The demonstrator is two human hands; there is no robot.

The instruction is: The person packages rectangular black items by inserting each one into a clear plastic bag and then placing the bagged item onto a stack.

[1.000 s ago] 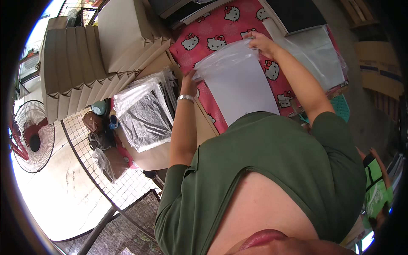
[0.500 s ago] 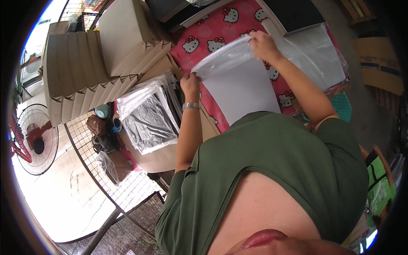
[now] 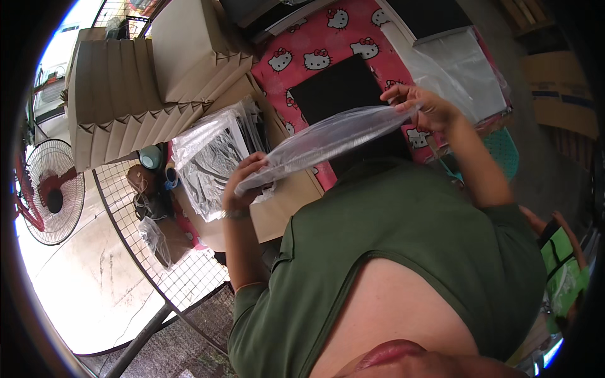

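A clear plastic bag is stretched between my two hands, its upper part bowed and catching the light. My left hand pinches its left end, low and near a stack of plastic-wrapped sheets. At the other end my right hand grips it with thumb and fingers, one finger raised. Below the bag lies a flat black panel on the pink patterned table cover. The bag and my body hide the panel's near part.
Folded brown cardboard piles up at the left, with a fan beyond. Right of the work spot are a pile of clear plastic bags, a dark framed panel and a teal basket. Another person's green garment shows at lower right.
Both hands have come nearer to me with the plastic; the left has dropped lower and the right has moved rightward. A black surface now shows where a white sheet lay.
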